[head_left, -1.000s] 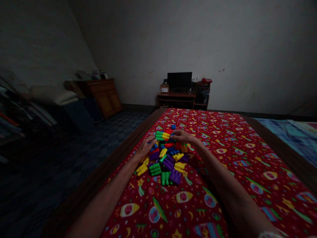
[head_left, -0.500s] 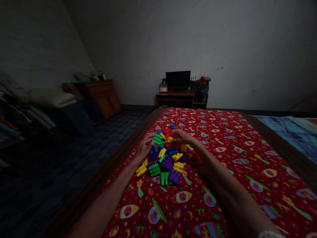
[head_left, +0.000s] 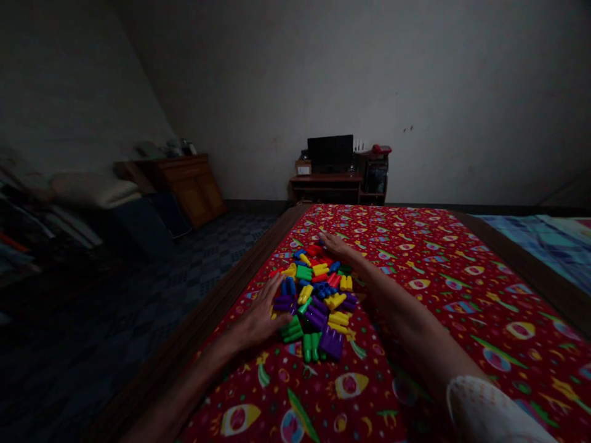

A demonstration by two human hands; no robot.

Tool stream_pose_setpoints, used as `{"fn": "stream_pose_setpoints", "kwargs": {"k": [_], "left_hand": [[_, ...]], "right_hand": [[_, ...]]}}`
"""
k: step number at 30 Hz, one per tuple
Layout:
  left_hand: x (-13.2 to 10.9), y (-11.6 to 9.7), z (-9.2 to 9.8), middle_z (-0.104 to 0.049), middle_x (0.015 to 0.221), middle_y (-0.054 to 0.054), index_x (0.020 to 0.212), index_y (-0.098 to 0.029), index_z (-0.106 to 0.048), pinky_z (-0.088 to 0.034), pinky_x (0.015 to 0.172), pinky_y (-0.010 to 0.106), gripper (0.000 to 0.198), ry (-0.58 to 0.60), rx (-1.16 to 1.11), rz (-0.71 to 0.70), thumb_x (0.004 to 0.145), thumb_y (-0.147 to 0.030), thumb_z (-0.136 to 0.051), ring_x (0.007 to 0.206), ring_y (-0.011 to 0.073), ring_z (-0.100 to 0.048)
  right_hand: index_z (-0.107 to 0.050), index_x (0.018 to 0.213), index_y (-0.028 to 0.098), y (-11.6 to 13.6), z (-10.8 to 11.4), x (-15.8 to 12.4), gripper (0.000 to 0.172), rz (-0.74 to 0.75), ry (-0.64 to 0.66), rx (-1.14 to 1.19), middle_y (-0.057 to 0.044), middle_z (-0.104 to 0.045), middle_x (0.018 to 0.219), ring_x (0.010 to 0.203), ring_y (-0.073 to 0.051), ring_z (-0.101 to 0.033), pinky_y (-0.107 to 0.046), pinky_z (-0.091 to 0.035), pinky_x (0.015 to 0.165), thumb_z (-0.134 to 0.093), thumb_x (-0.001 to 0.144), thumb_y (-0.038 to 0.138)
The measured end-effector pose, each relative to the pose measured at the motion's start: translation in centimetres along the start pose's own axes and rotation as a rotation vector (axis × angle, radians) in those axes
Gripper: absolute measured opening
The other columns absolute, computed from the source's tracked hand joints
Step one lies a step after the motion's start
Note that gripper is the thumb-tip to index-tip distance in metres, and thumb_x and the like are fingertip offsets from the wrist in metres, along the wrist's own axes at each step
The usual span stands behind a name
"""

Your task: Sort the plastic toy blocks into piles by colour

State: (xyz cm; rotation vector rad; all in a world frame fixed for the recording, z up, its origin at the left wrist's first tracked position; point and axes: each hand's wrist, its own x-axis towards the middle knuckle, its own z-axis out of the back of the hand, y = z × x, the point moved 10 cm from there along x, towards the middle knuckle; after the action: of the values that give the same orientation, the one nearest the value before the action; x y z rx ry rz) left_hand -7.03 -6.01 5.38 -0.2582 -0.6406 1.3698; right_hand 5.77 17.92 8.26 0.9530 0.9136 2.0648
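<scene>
A pile of plastic pieces in several colours lies on a red patterned cloth. My left hand rests at the pile's left edge, fingers apart, its thumb over a green piece and its fingertips near a blue piece. At the far end of the pile, my right hand reaches over red pieces; its fingertips touch a small blue piece that is mostly hidden. Purple pieces and a green piece lie nearest to me.
The red cloth covers a long surface with brown edges. Beyond it stands a desk with a monitor. A wooden cabinet is at the left, blue checked fabric at the right.
My left hand has moved toward me along the pile's left edge, its fingers now spread. My right hand has gone farther forward to the small blue piece. The pile's left side looks rearranged.
</scene>
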Motion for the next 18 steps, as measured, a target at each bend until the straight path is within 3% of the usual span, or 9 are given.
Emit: {"fn": "stream_pose_setpoints", "kwargs": {"k": [3,7,11,14,18], "left_hand": [[-2.4,-0.4,-1.7,-0.024,0.157,0.014,0.148,-0.029,-0.031,-0.029,0.110,0.059,0.109,0.055,0.122,-0.033,0.055,-0.068,-0.074,0.141,0.0424,-0.023],[-2.3,-1.5,-1.8,-0.014,0.159,0.012,0.150,-0.030,-0.025,-0.032,0.111,0.054,0.105,-0.040,0.119,-0.041,0.063,-0.063,-0.073,0.142,0.0379,-0.023],[-0.6,-2.3,-1.0,-0.015,0.159,0.013,0.150,-0.027,-0.025,-0.027,0.114,0.051,0.101,-0.138,0.066,-0.082,0.067,-0.066,-0.068,0.143,0.0352,-0.022],[0.7,-1.9,0.2,-0.020,0.158,0.012,0.148,-0.025,-0.029,-0.019,0.117,0.052,0.085,-0.246,0.080,-0.094,0.078,-0.067,-0.055,0.145,0.0326,-0.017],[3.4,1.6,2.3,-0.034,0.153,0.013,0.143,-0.019,-0.037,-0.011,0.119,0.051,0.060,-0.423,0.000,0.079,0.095,-0.053,-0.026,0.145,0.0258,-0.018]], "right_hand": [[-0.069,0.065,0.021,0.8,-2.6,-0.6,0.049,0.020,0.158,0.040,-0.003,-0.069,0.068,0.069,-0.020,-0.063,-0.031,-0.048,0.070,-0.053,0.080,0.064],[-0.070,0.066,0.020,2.9,-4.8,-3.5,0.051,0.086,0.373,0.025,0.000,-0.065,0.061,0.061,-0.016,-0.057,-0.026,-0.044,0.061,-0.051,0.080,0.066],[-0.068,0.066,0.017,4.7,-4.1,-7.0,0.055,0.155,0.479,-0.028,0.000,-0.062,0.060,0.060,-0.014,-0.055,-0.025,-0.042,0.059,-0.047,0.082,0.065],[-0.072,0.071,0.016,5.5,-1.3,-9.0,0.055,0.193,0.393,0.004,-0.002,-0.066,0.066,0.063,-0.017,-0.059,-0.027,-0.045,0.060,-0.045,0.084,0.063],[-0.075,0.090,0.018,4.1,5.7,-11.7,0.051,0.120,0.024,0.093,-0.005,-0.074,0.088,0.086,-0.025,-0.067,-0.035,-0.051,0.076,-0.047,0.084,0.060]]}}
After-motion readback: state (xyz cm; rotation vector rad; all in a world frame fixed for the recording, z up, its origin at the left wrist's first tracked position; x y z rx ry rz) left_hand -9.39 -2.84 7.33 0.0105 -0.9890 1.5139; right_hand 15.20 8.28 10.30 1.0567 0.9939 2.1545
